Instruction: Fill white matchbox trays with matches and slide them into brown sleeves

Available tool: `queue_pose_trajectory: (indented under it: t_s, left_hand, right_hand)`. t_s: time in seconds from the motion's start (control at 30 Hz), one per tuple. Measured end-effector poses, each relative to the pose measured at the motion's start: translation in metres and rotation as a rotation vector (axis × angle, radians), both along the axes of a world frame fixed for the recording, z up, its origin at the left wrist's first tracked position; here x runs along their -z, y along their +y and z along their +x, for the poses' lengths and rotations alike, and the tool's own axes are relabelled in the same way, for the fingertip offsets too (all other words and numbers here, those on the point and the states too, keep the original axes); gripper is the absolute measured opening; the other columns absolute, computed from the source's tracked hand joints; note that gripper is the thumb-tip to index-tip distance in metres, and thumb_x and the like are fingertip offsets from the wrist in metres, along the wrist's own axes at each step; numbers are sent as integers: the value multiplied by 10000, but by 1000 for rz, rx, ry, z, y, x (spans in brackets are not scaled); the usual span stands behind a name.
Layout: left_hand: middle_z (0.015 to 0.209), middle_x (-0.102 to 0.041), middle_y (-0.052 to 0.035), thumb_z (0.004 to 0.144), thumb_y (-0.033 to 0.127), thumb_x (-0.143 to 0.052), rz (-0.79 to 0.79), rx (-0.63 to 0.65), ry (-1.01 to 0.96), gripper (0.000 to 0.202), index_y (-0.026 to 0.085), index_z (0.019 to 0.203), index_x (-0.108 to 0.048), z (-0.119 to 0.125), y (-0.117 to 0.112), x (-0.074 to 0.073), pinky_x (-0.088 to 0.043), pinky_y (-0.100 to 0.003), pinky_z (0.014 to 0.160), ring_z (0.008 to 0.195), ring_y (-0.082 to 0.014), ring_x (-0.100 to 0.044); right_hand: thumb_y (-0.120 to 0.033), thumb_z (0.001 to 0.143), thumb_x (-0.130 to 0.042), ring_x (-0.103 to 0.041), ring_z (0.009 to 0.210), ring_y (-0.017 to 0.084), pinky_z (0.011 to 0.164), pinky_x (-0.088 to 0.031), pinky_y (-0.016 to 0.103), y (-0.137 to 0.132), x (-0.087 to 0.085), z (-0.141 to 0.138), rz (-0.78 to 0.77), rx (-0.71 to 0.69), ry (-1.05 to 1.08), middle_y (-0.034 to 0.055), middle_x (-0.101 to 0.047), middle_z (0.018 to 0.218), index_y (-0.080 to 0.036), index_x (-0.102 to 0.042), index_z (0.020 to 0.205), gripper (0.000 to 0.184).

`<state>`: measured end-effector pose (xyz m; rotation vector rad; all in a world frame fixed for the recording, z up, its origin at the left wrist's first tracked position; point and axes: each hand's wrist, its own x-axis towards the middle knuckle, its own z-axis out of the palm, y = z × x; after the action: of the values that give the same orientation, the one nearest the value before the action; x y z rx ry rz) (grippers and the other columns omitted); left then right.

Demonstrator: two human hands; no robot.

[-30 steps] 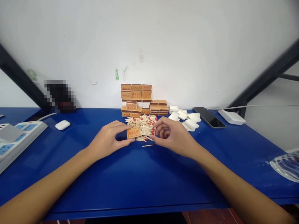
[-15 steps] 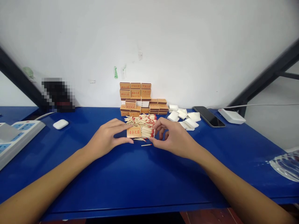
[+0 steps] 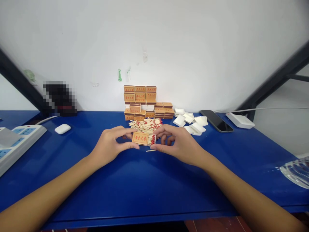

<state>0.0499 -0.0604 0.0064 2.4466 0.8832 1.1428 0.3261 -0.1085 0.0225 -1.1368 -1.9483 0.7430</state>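
Note:
My left hand point(image 3: 112, 140) pinches the left end of an orange matchbox sleeve point(image 3: 140, 138) between thumb and fingers. From the sleeve's right side a white tray filled with red-tipped matches point(image 3: 151, 139) sticks out partway. The tray's outer end is gripped by my right hand point(image 3: 175, 139), its thumb at the near corner and forefinger at the far one. Just behind the box lies a heap of loose matches point(image 3: 145, 124). One single match point(image 3: 150, 150) rests on the table in front of the box, its head end hidden by my right thumb.
Stacked matchboxes point(image 3: 140, 96) stand against the wall behind the heap. White trays point(image 3: 190, 119) lie loose to their right, near a phone point(image 3: 216, 121) and a white device point(image 3: 240, 120). On the left are a white earbud case point(image 3: 62, 129) and a power strip point(image 3: 24, 141).
The match-filled tray has slid left into the sleeve, so less of it shows. My right hand has moved left with it, while my left hand keeps its hold on the sleeve.

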Motion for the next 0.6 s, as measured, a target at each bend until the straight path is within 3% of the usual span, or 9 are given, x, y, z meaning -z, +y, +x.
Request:
queue_pose_trajectory:
  t_s: [0.2, 0.4, 0.6]
  left_hand:
    - [879, -784, -3, 832, 509, -843, -104, -31, -26, 485, 250, 1237, -780, 6, -11, 4, -557, -290, 720, 738, -158, -694]
    - [994, -786, -9, 841, 415, -850, -150, 11, 21, 535, 284, 1344, -722, 12, -23, -4, -573, -293, 794, 857, -180, -721]
    - [1011, -794, 0, 851, 416, -821, -210, 1, 22, 445, 264, 1262, -749, 23, -37, -11, -581, -305, 842, 899, -199, -740]
  right_hand:
    - [-412, 837, -870, -656, 682, 121, 604, -526, 258, -3, 8, -12, 113, -19, 16, 19, -760, 955, -208, -684, 1143, 413]
    - [-486, 843, -846, -676, 740, 128, 670, -531, 253, -4, 14, -13, 225, -62, -96, 9, -772, 1018, -229, -635, 1228, 509]
    - [-612, 812, -807, -647, 699, 134, 643, -496, 242, -5, 17, -22, 205, -120, -89, -19, -725, 886, -258, -594, 1335, 666]
